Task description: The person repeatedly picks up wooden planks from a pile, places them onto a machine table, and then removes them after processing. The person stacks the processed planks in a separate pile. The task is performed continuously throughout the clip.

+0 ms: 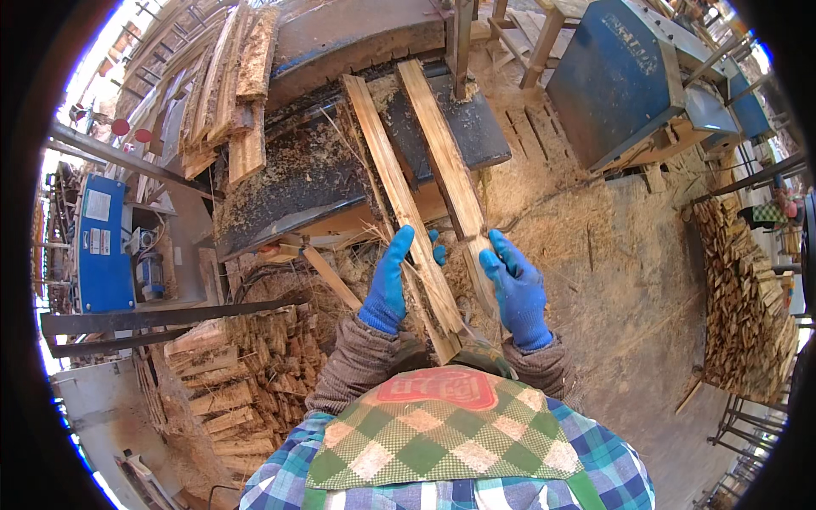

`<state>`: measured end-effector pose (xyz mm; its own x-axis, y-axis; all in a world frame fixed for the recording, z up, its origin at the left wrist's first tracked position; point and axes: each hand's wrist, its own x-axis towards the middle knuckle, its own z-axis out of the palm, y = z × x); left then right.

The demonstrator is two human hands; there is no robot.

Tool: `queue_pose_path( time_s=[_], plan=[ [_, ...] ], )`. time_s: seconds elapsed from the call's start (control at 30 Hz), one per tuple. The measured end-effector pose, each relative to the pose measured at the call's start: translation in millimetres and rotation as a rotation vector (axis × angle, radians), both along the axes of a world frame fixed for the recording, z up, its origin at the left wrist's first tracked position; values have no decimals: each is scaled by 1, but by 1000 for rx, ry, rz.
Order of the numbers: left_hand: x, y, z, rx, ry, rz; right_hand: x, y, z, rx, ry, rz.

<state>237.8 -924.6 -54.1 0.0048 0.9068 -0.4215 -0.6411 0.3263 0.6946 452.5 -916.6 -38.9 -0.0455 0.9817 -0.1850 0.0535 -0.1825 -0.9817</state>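
With the left hand [396, 279] grasping one board [386, 161] and the right hand [518, 291] a second board [445, 153], both jutting past the near edge of the table [484, 129], even support should prevent tipping.

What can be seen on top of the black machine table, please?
Scattered sawdust lies on the black machine table, and two wooden slats extend over it. The surface under the slats and thicker sawdust is hidden.

Green checked apron [459, 438]: red patch [438, 388] w/ pale lettering. Blue machine [612, 102], upper R of view: pale lettering [633, 41], worn, hard to make out. Blue panel [109, 285], far L: lg. white label [98, 206], 2 sm. labels [95, 241] below, txt too tiny to read.
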Motion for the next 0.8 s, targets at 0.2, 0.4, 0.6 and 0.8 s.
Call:
queue_pose_path(
  time_s=[0.2, 0.4, 0.6, 0.8],
  plan=[
    [-3, 16, 16, -45, 65, 53, -10, 20, 12, -43, 35, 25],
    [-12, 23, 7, -96, 24, 68, -20, 44, -24, 124, -128, -48],
    [-16, 23, 22, -154, 116, 31, -70, 142, -39, 592, -505, -160],
    [-34, 6, 12, -127, -72, 27, -116, 239, -40, 566, -462, -332]
  ],
)
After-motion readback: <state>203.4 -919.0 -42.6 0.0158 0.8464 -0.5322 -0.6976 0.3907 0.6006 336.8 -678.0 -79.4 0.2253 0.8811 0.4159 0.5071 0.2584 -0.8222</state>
